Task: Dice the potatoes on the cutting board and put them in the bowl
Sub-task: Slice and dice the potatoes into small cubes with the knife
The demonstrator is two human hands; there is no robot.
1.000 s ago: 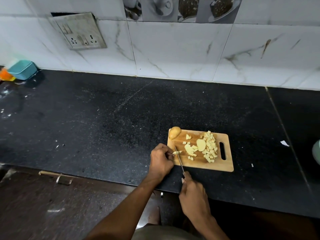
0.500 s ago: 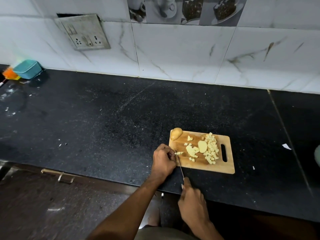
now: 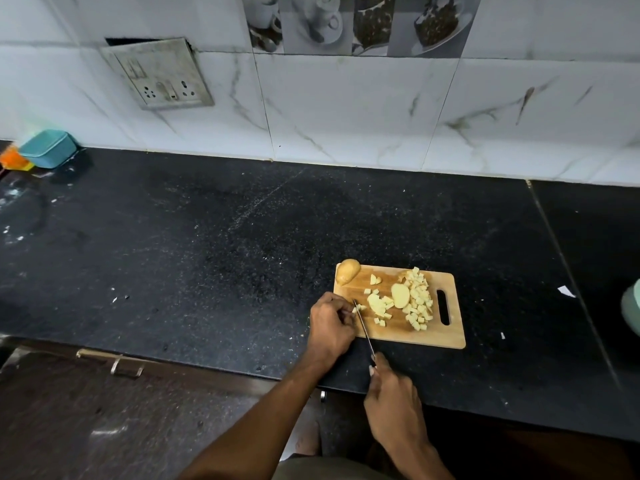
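The black counter (image 3: 242,237) took up most of the view, with the wooden cutting board (image 3: 446,337) set near its front edge. On the board, a decent pile of diced potato (image 3: 419,299) was heaped toward the handle end, so a good chunk of the dicing looked done. A whole unpeeled potato (image 3: 347,270) was parked on the far left corner, untouched, and a peeled half (image 3: 400,295) plus a partly cut piece (image 3: 375,303) were left in the middle. The left hand (image 3: 330,325) was curled down over a small strip (image 3: 358,308) at the board's near left edge. The right hand (image 3: 393,407) was wrapped around the knife (image 3: 363,327) handle, blade laid against that strip. A pale green rim (image 3: 632,306) at the right edge might've been the bowl, hard to say. Nothing had visibly been moved there yet. No readable writing or brand could be made out anywhere.
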